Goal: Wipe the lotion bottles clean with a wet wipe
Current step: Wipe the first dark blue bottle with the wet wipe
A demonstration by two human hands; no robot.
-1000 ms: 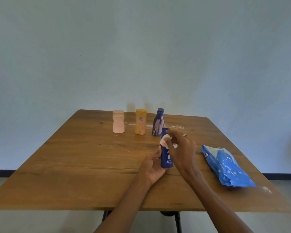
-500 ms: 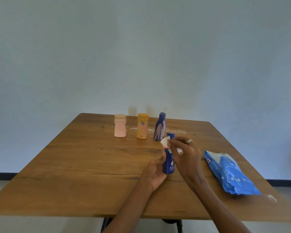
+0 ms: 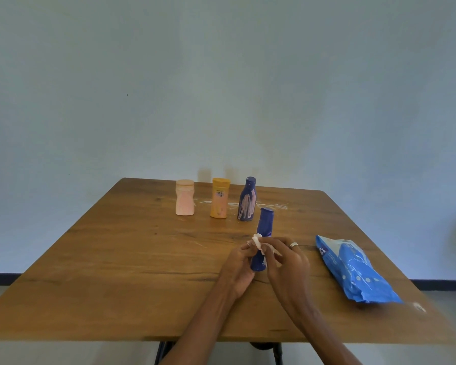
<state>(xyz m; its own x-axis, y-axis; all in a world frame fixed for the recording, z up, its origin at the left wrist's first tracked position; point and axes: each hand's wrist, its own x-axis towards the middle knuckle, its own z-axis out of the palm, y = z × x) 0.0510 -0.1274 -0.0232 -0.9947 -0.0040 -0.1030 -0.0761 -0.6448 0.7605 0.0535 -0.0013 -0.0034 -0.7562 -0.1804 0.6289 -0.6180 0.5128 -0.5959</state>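
Here, two hands wipe a small dark blue lotion bottle (image 3: 263,235) above a wooden table (image 3: 116,259).

Left hand (image 3: 238,272) grips its base; right hand (image 3: 284,262) pinches a white wet wipe (image 3: 257,240) against its side (three more bottles stand behind, wipes pack (image 3: 353,270) right).

A plain, sparsely furnished indoor room, of a kind that cannot be told more closely. A bare pale blue-grey wall (image 3: 221,88) with a dark skirting strip (image 3: 0,278) at its foot stands behind a wooden desk (image 3: 116,272) on dark metal legs (image 3: 160,352). Household toiletries on the desk, namely lotion bottles (image 3: 219,198) and a blue pack of wet wipes (image 3: 353,270), suggest a domestic setting.
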